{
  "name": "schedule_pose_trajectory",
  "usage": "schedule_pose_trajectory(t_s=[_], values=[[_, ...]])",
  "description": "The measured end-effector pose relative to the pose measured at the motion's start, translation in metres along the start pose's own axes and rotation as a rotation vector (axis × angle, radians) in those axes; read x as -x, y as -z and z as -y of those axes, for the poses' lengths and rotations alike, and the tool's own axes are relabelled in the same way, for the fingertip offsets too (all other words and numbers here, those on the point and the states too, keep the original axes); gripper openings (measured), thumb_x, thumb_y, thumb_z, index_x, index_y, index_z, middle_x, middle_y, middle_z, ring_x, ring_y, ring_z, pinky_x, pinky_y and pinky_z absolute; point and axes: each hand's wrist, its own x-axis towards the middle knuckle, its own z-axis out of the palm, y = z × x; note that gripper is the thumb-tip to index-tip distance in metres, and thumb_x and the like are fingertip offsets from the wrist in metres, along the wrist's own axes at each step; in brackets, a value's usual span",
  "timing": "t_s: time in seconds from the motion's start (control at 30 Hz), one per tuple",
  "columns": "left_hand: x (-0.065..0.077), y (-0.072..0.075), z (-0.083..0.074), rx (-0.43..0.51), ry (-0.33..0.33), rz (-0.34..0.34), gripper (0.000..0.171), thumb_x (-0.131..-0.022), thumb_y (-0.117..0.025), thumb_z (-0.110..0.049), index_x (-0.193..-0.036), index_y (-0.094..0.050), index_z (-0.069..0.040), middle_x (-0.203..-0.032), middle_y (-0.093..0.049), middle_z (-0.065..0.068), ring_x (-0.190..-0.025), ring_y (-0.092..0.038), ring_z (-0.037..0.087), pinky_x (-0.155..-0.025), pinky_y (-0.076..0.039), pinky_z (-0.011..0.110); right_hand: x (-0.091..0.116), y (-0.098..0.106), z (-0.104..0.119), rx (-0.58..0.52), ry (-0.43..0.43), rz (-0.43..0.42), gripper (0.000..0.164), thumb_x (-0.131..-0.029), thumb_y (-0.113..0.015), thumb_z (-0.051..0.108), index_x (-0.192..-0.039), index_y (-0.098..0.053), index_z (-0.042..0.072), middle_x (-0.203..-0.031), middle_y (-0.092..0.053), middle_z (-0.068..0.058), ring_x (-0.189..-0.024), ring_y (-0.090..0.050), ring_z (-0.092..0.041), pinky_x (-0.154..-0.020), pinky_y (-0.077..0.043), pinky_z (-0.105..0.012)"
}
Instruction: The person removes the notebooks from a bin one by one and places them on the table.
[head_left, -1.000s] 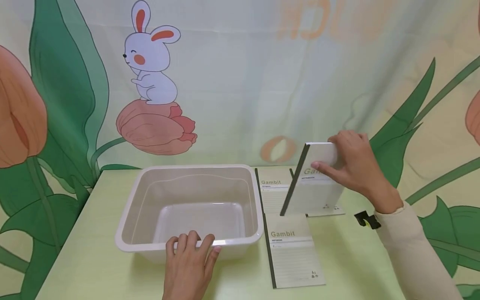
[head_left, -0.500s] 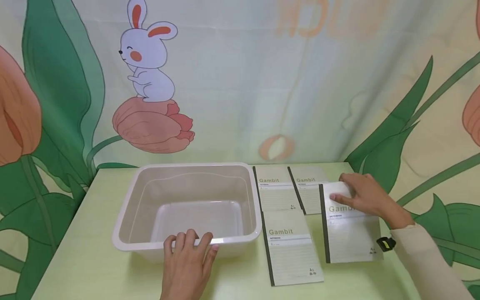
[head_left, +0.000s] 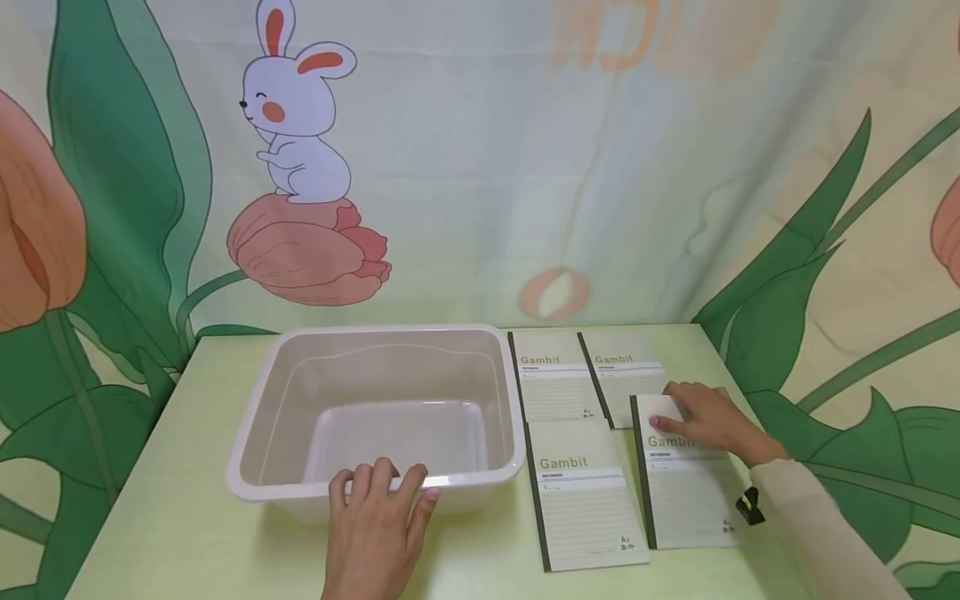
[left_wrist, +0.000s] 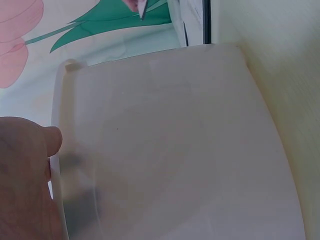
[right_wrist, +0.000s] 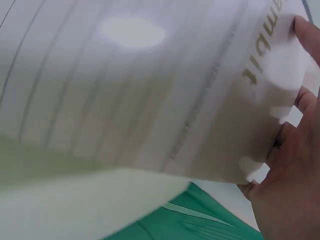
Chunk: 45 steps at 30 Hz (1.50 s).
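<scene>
My right hand (head_left: 708, 418) grips the upper edge of a white Gambit notebook (head_left: 692, 504), thumb on the cover and fingers behind it. This notebook has a dark spine and lies low over the table at the right front. In the right wrist view, the fingers curl round the edge of the same notebook (right_wrist: 150, 90). With its fingers hooked over the near rim, my left hand (head_left: 375, 529) holds a beige plastic basin (head_left: 397, 367). The inside of the basin shows bare. Up close in the left wrist view, the basin's outer wall (left_wrist: 175, 140) fills the middle.
Three matching notebooks lie right of the basin: one at the back left (head_left: 555, 392), another at the back right (head_left: 618, 379), and a front notebook (head_left: 585, 517) beside the held one. The pale green table (head_left: 157, 467) ends at a printed curtain (head_left: 465, 167).
The right hand has brought its notebook from upright above the back row forward and down, laying it nearly flat beside the front notebook. The left hand stays on the basin rim.
</scene>
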Motion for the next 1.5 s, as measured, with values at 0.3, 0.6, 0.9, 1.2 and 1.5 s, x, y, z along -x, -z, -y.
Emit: schedule_pose_trajectory(t_s=[0.3,0.6,0.9,1.2,1.5], values=[[0.001,0.002,0.001,0.001,0.003,-0.003,0.043,-0.103,-0.032,-0.053,-0.107,-0.061,-0.021,-0.091,-0.052,0.006,-0.087,-0.048,0.029,-0.093,-0.033,0.052,-0.006,-0.032,0.001,0.021,-0.019,0.019,0.064,-0.087,-0.060,0.064,-0.125,-0.058,0.012,-0.111,-0.064,-0.011,-0.103,-0.060,-0.031,-0.088,-0.039,-0.060],[0.002,0.002,0.001,-0.003,-0.001,-0.012,0.048,-0.104,-0.027,-0.054,-0.106,-0.061,-0.021,-0.089,-0.051,0.006,-0.087,-0.048,0.029,-0.093,-0.033,0.052,-0.007,-0.049,0.006,0.031,0.013,0.006,0.060,-0.087,-0.061,0.062,-0.123,-0.060,0.014,-0.110,-0.061,-0.010,-0.102,-0.058,-0.030,-0.093,-0.039,-0.061],[0.003,0.002,0.001,-0.001,-0.005,-0.023,0.048,-0.104,-0.026,-0.054,-0.106,-0.061,-0.020,-0.088,-0.051,0.006,-0.087,-0.047,0.029,-0.092,-0.033,0.052,-0.008,-0.062,0.005,0.036,0.002,-0.011,0.056,-0.088,-0.062,0.061,-0.122,-0.059,0.017,-0.116,-0.058,-0.009,-0.109,-0.053,-0.031,-0.095,-0.038,-0.062],[0.000,0.003,0.002,-0.003,0.005,0.030,0.039,-0.102,-0.038,-0.050,-0.110,-0.061,-0.020,-0.094,-0.053,0.005,-0.092,-0.048,0.028,-0.097,-0.031,0.051,-0.012,-0.048,0.011,0.011,-0.018,-0.088,0.052,-0.092,-0.060,0.056,-0.123,-0.058,0.015,-0.126,-0.056,-0.012,-0.118,-0.054,-0.037,-0.105,-0.029,-0.064],[-0.002,0.002,0.005,0.010,0.016,0.078,0.038,-0.100,-0.043,-0.049,-0.120,-0.060,-0.021,-0.116,-0.059,0.008,-0.111,-0.051,0.030,-0.108,-0.024,0.054,-0.027,0.001,0.049,0.010,0.083,-0.261,0.044,-0.095,-0.061,0.045,-0.125,-0.058,0.013,-0.125,-0.055,-0.015,-0.120,-0.051,-0.039,-0.104,-0.028,-0.064]])
